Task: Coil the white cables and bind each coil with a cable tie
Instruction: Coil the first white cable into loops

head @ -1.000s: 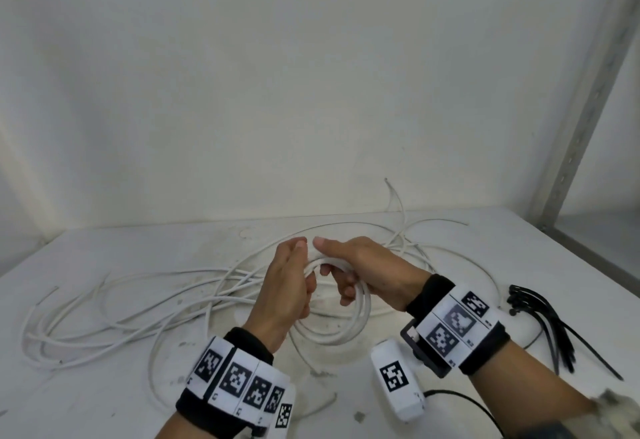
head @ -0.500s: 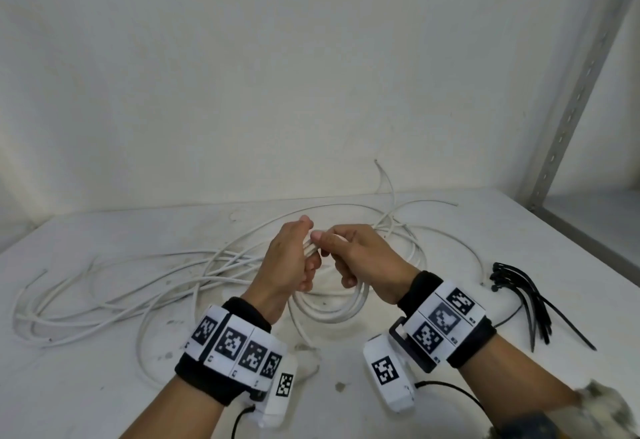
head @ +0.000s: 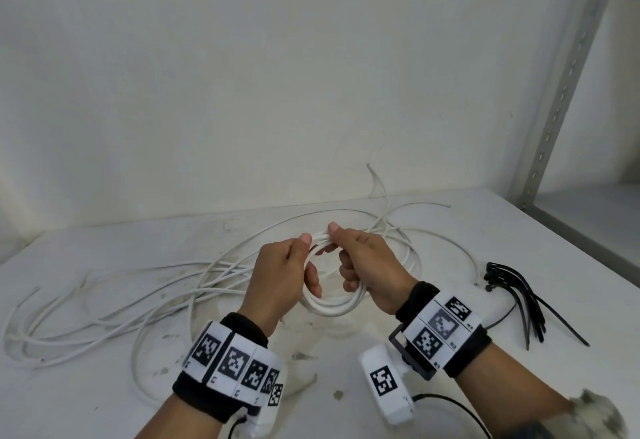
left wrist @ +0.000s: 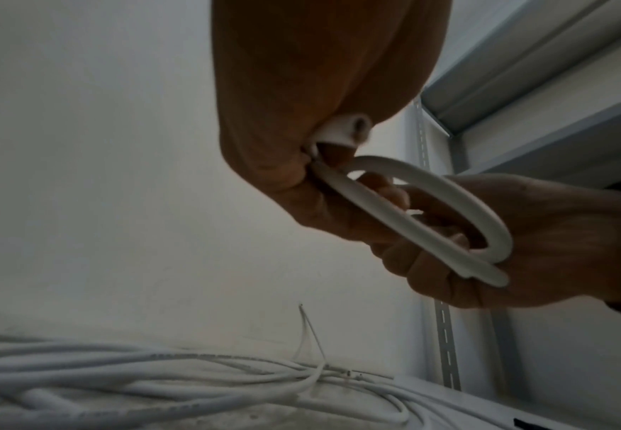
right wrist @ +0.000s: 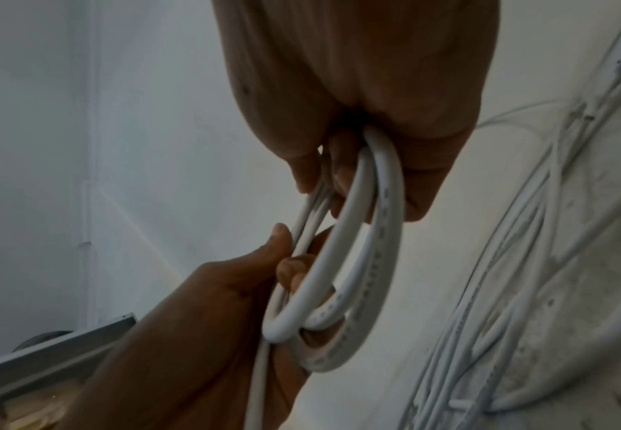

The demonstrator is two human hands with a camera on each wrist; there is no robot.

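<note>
A small coil of white cable [head: 332, 305] hangs between both hands above the table. My left hand [head: 291, 272] grips its left side, fingers curled through the loops and thumb on top. My right hand [head: 363, 262] grips the right side, thumb pressing the strands at the top. In the left wrist view the coil [left wrist: 423, 215] runs from my left hand [left wrist: 301, 139] into my right hand [left wrist: 515, 244]. In the right wrist view the coil [right wrist: 360, 256] shows several turns, held by my right hand [right wrist: 357, 151] above and my left hand [right wrist: 264, 276] below. Black cable ties [head: 512, 296] lie at the right.
Loose white cables [head: 104, 303] sprawl over the white table [head: 433, 230] to the left and behind the hands. A wall stands close behind. A grey perforated metal upright [head: 561, 85] rises at the right with a lower shelf beyond it.
The coil has been turned and tightened between the hands, which now sit slightly higher and closer together on it. The head view has shifted a little.
</note>
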